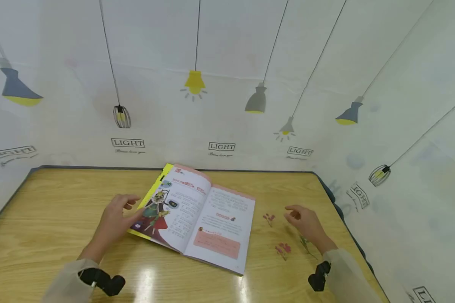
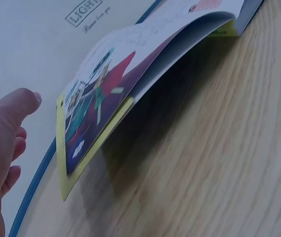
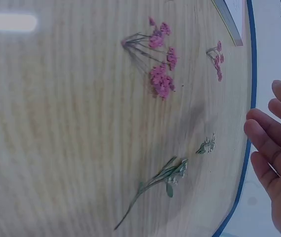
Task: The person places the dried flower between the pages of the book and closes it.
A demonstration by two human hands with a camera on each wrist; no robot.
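An open book [image 1: 221, 227] lies on the table, its left page printed with a coloured drawing and its yellow cover edge showing. Beside that left edge is my left hand [image 1: 113, 221], thumb extended and other fingers loosely bent. The left wrist view shows a gap between the thumb [image 2: 24, 102] and the book, whose near left edge is lifted off the table. My right hand [image 1: 307, 223] hovers right of the book with relaxed, slightly bent fingers, holding nothing. Below it lie a green-stemmed sprig [image 3: 165, 175], a small whitish sprig [image 3: 207, 144] and two pink flower sprigs [image 3: 161, 81].
The wooden table [image 1: 72, 185] has a dark blue edge along the back. A white wall covering [image 1: 227, 33] printed with hanging lamps rises behind it and on the right. Black wrist cameras [image 1: 102, 281] sit on both sleeves.
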